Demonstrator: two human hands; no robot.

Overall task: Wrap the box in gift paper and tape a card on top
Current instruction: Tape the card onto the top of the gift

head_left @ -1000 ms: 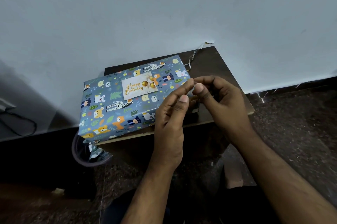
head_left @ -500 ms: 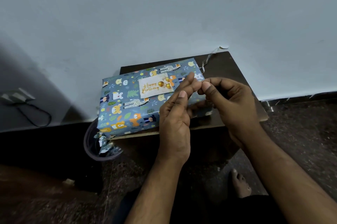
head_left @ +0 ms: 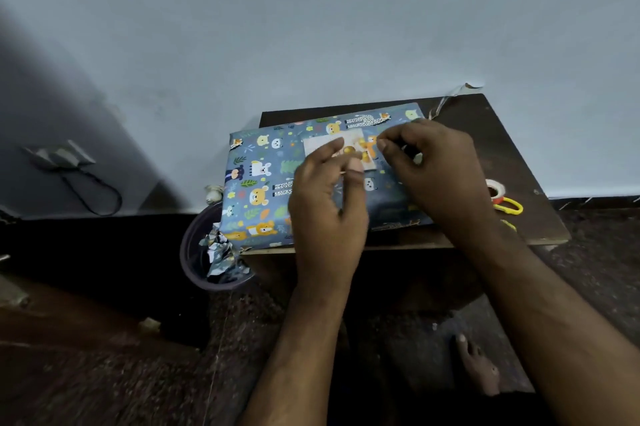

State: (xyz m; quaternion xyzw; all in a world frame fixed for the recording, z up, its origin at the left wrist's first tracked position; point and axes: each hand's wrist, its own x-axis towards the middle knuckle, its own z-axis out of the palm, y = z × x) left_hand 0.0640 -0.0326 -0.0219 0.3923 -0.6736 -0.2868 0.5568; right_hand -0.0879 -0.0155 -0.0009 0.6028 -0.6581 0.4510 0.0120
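Both hands have moved from the wrapped box's [head_left: 263,190] near edge to above the card [head_left: 318,145] on its top. Left hand [head_left: 329,214] and right hand [head_left: 429,172] each pinch something unresolved, probably tape. Card-taping appears imminent; box sits under both grips on the counter [head_left: 526,162].

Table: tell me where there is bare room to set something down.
The table is mostly taken by the wrapped box. Bare wood shows behind the right hand, between the box's right end and the wall. The right edge is crowded by the tape roll and yellow scissors. Only a thin strip runs along the front edge. Both hands, the left hand included, hover over the card.
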